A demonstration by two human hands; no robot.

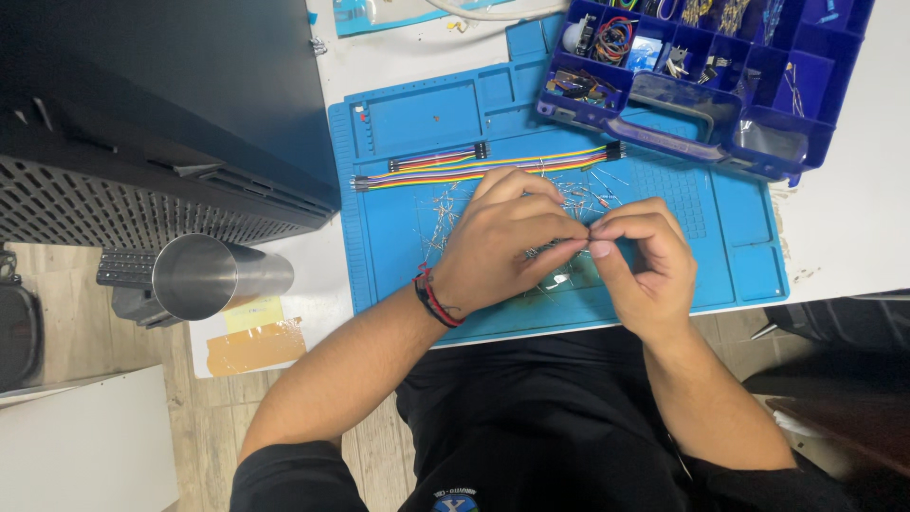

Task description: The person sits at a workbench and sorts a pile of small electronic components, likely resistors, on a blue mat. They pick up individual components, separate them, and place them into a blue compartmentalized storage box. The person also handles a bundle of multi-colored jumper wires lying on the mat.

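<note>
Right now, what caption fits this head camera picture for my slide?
Two hands, left hand and right hand, pinch a tiny wire part over a blue mat beside ribbon wires.

Clear plastic packet (379, 13) (blue-edged) at the table's top edge — yellow label (253, 312) under the steel cup.

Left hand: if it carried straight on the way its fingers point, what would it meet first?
The left hand points toward the right hand; their fingertips already meet over the blue mat, pinching something too small to identify.
</note>
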